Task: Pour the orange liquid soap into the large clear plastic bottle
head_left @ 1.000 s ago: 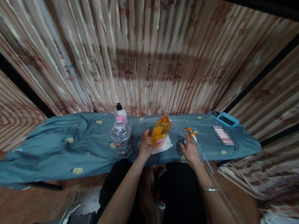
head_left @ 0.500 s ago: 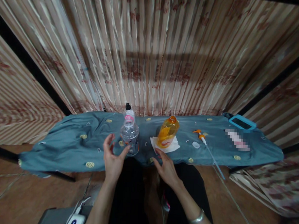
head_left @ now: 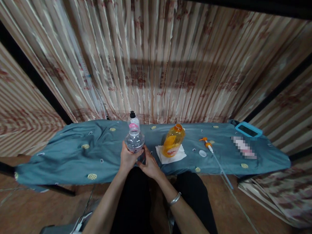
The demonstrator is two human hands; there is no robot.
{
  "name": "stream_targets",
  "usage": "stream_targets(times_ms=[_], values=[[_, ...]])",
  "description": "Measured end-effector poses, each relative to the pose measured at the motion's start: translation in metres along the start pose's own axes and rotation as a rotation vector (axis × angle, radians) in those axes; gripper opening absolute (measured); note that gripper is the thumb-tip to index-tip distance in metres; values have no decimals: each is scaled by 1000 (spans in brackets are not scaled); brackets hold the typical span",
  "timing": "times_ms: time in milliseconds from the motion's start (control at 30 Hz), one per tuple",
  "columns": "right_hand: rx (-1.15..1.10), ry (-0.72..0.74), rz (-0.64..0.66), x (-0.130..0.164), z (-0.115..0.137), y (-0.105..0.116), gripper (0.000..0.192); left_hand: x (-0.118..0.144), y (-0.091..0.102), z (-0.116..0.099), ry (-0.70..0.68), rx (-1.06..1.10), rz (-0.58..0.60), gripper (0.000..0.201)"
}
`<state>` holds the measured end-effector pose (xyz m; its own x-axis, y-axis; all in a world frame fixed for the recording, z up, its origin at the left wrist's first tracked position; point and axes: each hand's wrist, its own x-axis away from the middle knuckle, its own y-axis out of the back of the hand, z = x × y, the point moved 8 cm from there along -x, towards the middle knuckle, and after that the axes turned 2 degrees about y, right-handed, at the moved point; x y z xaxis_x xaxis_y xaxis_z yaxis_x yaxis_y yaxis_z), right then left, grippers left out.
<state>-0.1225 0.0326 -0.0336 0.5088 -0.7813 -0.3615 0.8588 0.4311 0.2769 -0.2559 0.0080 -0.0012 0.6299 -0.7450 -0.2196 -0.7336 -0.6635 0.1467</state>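
A long desk draped in teal patterned cloth point(head_left: 67, 155) spans the scene. Near its middle stands a clear round plastic bottle point(head_left: 134, 140); the left hand point(head_left: 127, 158) wraps its left side and the right hand point(head_left: 150, 165) cups its base. To its right, an orange plastic bottle point(head_left: 173, 140) sits on a white napkin point(head_left: 179, 156), and farther right lies an orange-headed pump point(head_left: 205, 142).

Clear bottle point(head_left: 134, 141) glossy see-through plastic, held between left hand point(head_left: 128, 157) and right hand point(head_left: 149, 165). Orange bottle point(head_left: 173, 140) shiny translucent plastic, standing on a matt white paper napkin point(head_left: 167, 157). Table cover point(head_left: 67, 151) soft matt teal cloth, wrinkled. Curtain point(head_left: 158, 62) striped cloth with slight sheen. Bracelet point(head_left: 174, 199) polished metal. Floor point(head_left: 19, 207) smooth brown wood look
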Motion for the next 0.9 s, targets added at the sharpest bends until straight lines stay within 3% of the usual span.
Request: stream_targets(times_ms=[267,433,633,900], values=[[-375,-155,-206,51,-26,34,62,26,-11,-34,24,105,115,66],[-718,-280,-377,79,-38,50,51,51,-39,-62,19,211,294,61],[-1129,-403,-362,96,-38,57,58,76,-75,-82,38,283,442,63],[-1262,-404,-351,120,-53,72,60,100,-112,-93,44,332,593,77]])
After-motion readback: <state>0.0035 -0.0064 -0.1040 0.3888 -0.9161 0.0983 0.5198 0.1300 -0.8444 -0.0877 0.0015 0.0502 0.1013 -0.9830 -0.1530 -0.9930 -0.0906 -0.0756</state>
